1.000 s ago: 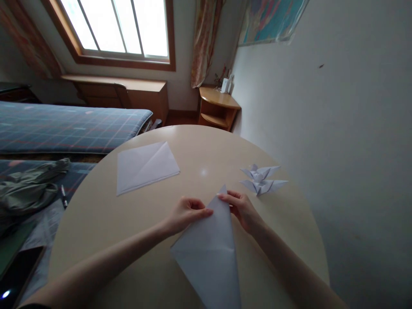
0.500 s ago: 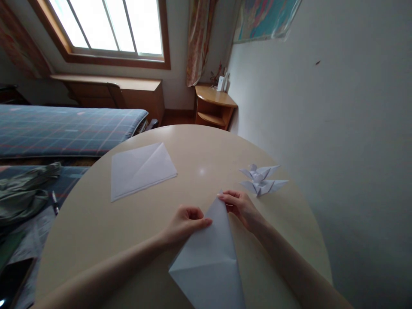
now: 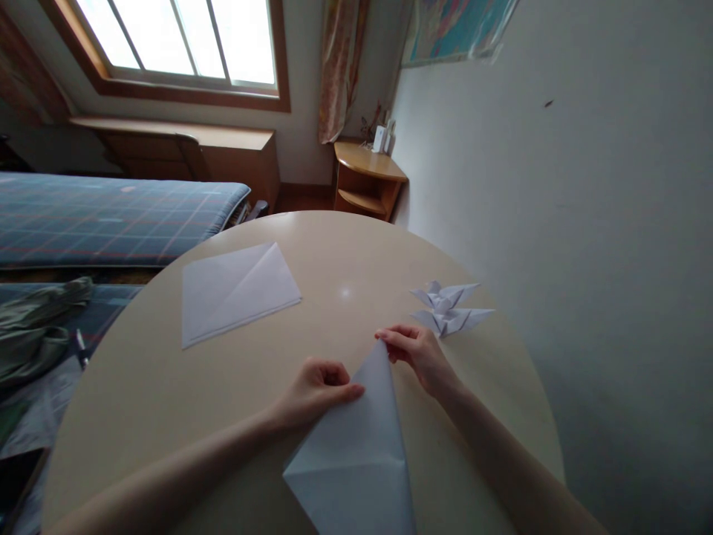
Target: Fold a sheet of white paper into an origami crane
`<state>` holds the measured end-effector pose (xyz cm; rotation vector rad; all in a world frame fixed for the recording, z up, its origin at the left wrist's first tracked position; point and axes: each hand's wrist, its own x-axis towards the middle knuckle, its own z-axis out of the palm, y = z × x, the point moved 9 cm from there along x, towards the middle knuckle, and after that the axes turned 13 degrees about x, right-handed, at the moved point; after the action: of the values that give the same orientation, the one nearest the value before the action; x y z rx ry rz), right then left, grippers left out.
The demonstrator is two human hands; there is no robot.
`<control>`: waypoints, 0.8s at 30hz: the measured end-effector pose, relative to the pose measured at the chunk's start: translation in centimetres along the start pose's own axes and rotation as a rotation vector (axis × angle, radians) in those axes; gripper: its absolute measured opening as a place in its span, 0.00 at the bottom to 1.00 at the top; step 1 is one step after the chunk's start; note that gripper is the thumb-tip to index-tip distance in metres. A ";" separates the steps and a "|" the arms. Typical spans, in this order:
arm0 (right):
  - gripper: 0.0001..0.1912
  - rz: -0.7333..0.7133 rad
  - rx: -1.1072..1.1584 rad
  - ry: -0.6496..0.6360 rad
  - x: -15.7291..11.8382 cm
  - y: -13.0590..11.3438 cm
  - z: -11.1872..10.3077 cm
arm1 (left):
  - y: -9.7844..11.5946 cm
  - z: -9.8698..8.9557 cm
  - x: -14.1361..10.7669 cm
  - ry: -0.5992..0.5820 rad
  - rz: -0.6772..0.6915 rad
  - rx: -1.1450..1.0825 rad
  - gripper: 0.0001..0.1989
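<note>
A large folded white paper (image 3: 356,453) points away from me over the near part of the round table (image 3: 328,253), with a crease running across it. My left hand (image 3: 320,390) pinches its left edge between thumb and curled fingers. At the top tip, the fingertips of my right hand (image 3: 415,353) are closed on the paper's point. Two folded paper cranes (image 3: 451,308) stand close together just beyond my right hand. Farther left lies a stack of white sheets (image 3: 239,293) with a diagonal crease.
A plaid mattress (image 3: 111,219) lies left of the table, with a green cloth (image 3: 38,334), a pen (image 3: 82,348) and a dark phone (image 3: 19,483) nearer me. A wall (image 3: 613,260) runs along the right. A corner shelf (image 3: 370,163) stands behind the table.
The view has shifted slightly. My right fingertips have moved to the very tip of the paper; my left hand keeps its hold on the edge.
</note>
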<state>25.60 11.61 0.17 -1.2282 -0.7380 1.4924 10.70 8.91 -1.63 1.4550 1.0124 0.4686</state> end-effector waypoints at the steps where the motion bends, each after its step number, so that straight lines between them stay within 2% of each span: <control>1: 0.17 -0.002 -0.021 -0.010 -0.1 -0.1 0.1 | 0.0 0.0 0.0 0.005 0.000 0.003 0.22; 8: 0.19 -0.026 -0.079 -0.024 -0.4 -0.3 0.4 | -0.2 -0.2 0.1 0.010 0.024 0.013 0.21; 24: 0.16 0.092 0.064 -0.002 -0.6 0.2 0.3 | -0.3 0.0 0.1 0.000 0.019 -0.048 0.22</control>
<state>25.26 11.07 0.25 -1.2262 -0.6372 1.5810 10.69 8.98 -1.98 1.4234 0.9816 0.5034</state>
